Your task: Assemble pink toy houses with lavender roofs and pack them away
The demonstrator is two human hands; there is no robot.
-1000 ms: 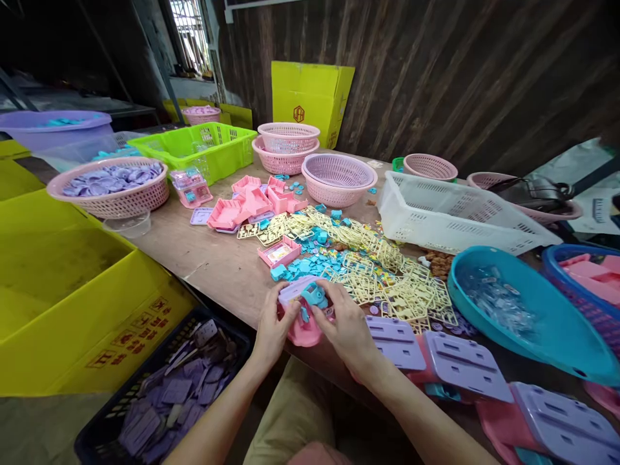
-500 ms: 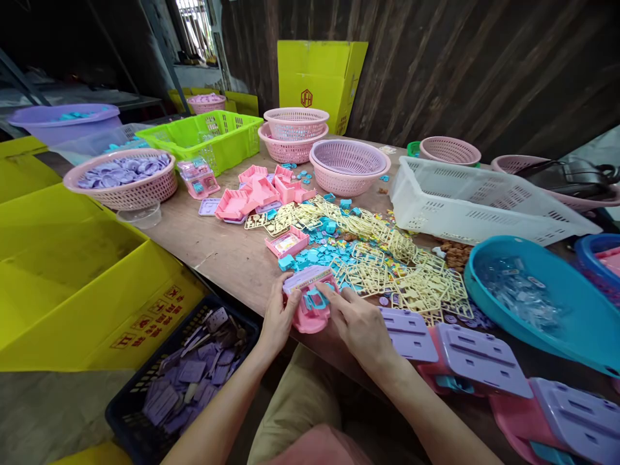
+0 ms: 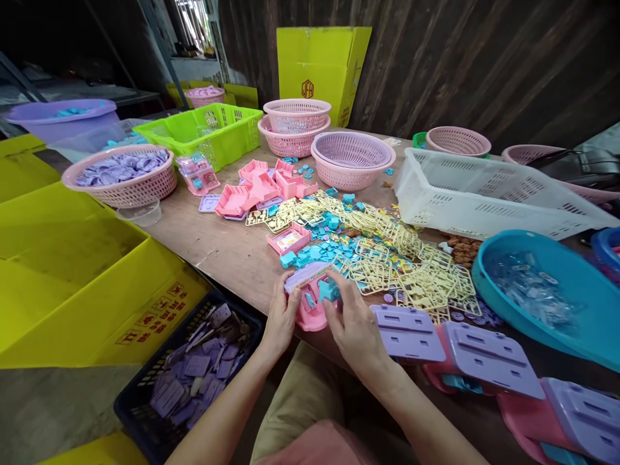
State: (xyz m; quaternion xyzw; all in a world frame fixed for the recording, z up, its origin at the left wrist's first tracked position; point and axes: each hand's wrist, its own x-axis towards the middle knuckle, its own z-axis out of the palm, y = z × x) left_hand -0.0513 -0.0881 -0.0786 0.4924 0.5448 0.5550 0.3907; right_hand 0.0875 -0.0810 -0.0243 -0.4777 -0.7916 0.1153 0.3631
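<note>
My left hand (image 3: pixel 282 311) grips the left side of a pink toy house (image 3: pixel 310 321) with a purple roof and a printed strip along its front. A blue part shows inside its opening. Against the right of that opening, my right hand (image 3: pixel 357 328) has a small blue plastic piece (image 3: pixel 328 290) between its thumb and fingers. Just beyond the toy lie loose blue plastic pieces (image 3: pixel 334 250) and cream plastic frames (image 3: pixel 372 274). A pink tray-like part (image 3: pixel 289 240) with a printed picture sits behind the toy.
Purple-topped pink toys (image 3: pixel 489 358) line the table's right front edge. A blue basin (image 3: pixel 542 303) with clear bags and a white crate (image 3: pixel 484 206) stand to the right. Pink shells (image 3: pixel 254 190), colanders (image 3: pixel 351 171) and a green crate (image 3: pixel 232 139) are farther back. A dark crate (image 3: pixel 133 387) sits lower left.
My right hand's index finger no longer points into the opening; the hand now pinches a blue piece at the toy's right side. My left hand keeps its grip. The view has shifted slightly.
</note>
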